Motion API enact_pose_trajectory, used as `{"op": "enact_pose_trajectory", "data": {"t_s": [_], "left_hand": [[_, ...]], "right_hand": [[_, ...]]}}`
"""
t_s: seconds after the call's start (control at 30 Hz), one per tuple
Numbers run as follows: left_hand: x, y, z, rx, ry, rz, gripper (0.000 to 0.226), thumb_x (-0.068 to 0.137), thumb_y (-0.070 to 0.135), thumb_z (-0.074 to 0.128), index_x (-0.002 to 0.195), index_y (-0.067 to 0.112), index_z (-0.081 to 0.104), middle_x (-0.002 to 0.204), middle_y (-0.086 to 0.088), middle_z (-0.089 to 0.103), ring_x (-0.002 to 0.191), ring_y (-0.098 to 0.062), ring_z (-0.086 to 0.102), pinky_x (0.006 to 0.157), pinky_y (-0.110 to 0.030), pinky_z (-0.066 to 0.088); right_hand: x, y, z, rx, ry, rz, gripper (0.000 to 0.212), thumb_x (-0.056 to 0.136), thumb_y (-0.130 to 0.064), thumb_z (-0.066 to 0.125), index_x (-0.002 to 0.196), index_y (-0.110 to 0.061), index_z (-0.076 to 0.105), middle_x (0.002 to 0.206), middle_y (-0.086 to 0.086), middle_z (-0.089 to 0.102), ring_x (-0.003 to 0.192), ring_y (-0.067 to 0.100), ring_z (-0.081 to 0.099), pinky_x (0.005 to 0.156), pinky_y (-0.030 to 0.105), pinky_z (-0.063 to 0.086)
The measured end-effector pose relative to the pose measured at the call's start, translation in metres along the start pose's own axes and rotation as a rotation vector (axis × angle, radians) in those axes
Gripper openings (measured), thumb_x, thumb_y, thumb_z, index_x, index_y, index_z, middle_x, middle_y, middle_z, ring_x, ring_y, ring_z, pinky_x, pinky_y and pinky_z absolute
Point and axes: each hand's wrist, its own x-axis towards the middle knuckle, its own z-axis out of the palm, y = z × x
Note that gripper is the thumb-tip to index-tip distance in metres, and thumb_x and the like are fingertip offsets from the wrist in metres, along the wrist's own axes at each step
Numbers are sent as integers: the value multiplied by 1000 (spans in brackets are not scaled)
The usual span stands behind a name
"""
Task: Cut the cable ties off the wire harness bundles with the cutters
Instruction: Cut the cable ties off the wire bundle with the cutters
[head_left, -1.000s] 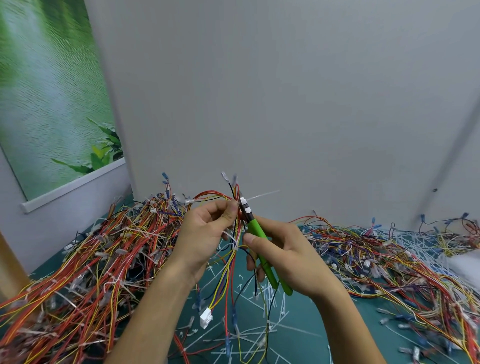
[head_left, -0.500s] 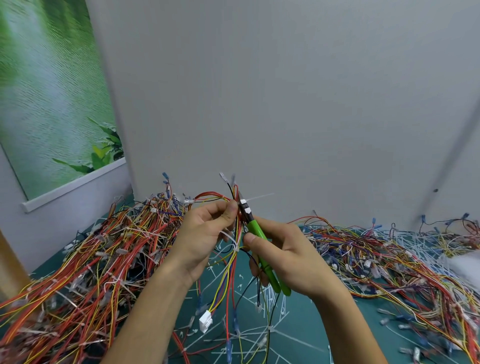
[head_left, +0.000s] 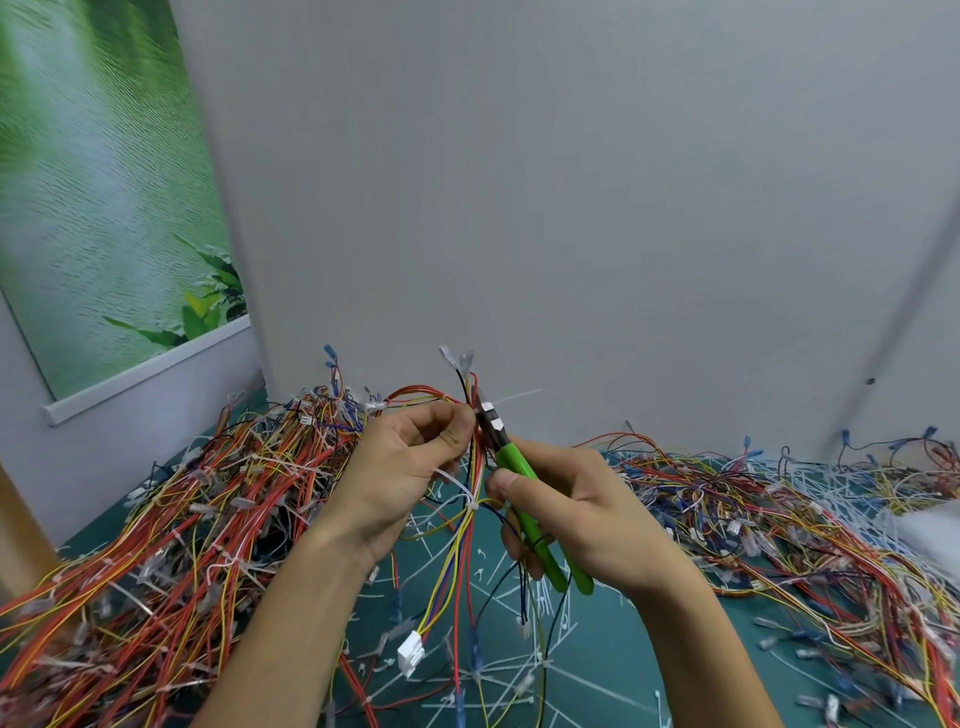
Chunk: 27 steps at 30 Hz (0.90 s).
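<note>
The left hand (head_left: 410, 467) holds one thin wire harness bundle of red, yellow, blue and black leads (head_left: 470, 525) upright over the dark green bench (head_left: 623, 654). Its fingers (head_left: 457, 434) pinch the bundle near the top.

The right hand (head_left: 582, 514) has its fingers (head_left: 511, 480) curled round the green-handled cutters (head_left: 511, 460), whose long axis slants from near right up to far left. The steel tip touches the bundle just right of the left thumb, at a white plastic cable tie (head_left: 511, 399) whose tail sticks out to the right. Whether the blades have closed on it cannot be told.

The cutting hand is the nearer to this tie. The bundle runs vertically, almost crossing the blades, so the next squeeze looks aimed at the strap.

Two ties show on the held bundle. The second white tie (head_left: 470, 501) sits lower, between the hands. One white plug connector (head_left: 410, 652) hangs at the bundle's near end.

There are two heaps of harnesses, a left heap (head_left: 182, 519) and a right heap (head_left: 779, 519). Loose cut ties (head_left: 519, 670) litter the bench, too many to count.
</note>
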Motion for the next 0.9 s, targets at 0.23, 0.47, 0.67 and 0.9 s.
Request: {"op": "enact_pose_trajectory", "data": {"t_s": [0.23,0.47,0.67,0.9], "left_hand": [[1,0,1,143,117,136,16,82,35,72,85,21,78,78,2,73,65,-7,60,65,-19,49],[0,-4,9,219,255,266,9,81,44,75,86,36,76,85,6,76,80,-8,71,73,-23,57],[-1,-7,14,245,292,304,3,87,36,74,88,36,76,86,6,76,78,-7,70,71,-22,56],[-1,-11,18,264,345,325,9,91,21,73,86,29,74,86,7,76,80,-10,72,73,-21,57]], "right_hand": [[2,2,4,-4,16,0,27,108,-15,53,95,-32,69,72,27,60,59,18,65,52,34,55],[3,2,6,-76,71,5,16,108,-15,53,107,-21,68,75,11,63,57,11,66,52,27,53],[4,3,4,-138,75,4,20,107,-18,54,122,-16,67,86,24,61,67,10,68,58,30,59],[5,4,7,-115,90,25,23,108,-17,52,124,-22,67,72,12,59,51,6,62,50,25,53]]}}
